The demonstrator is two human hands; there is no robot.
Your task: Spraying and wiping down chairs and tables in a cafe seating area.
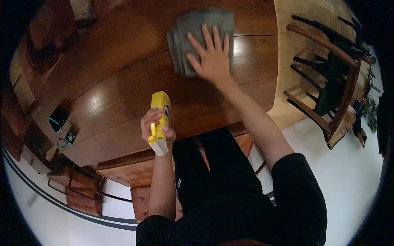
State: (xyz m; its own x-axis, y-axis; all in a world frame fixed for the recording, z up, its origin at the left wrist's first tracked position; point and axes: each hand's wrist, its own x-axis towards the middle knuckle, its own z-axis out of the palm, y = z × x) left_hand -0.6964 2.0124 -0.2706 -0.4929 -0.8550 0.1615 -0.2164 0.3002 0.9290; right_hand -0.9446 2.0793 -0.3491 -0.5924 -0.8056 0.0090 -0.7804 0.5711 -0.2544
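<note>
A long, dark reddish wooden table [123, 83] with plank seams lies before me. On its far side my right hand [212, 58] lies flat, fingers spread, on a folded grey-green cloth [190, 23] whose layers fan out at the left. The cloth looks slightly blurred. Nearer to my body, my left hand [155, 124] is wrapped around a yellow spray bottle [160, 100]. Its white-and-yellow trigger head points towards me and its base points away, over the table. The bottle bears a dark label.
A dark case with a light-blue edge [58, 119] and a small dark green box [70, 137] lie at the table's left end. Brown leather-like chairs [132, 173] stand along the near edge. A wooden-framed chair [344, 92] is at the right.
</note>
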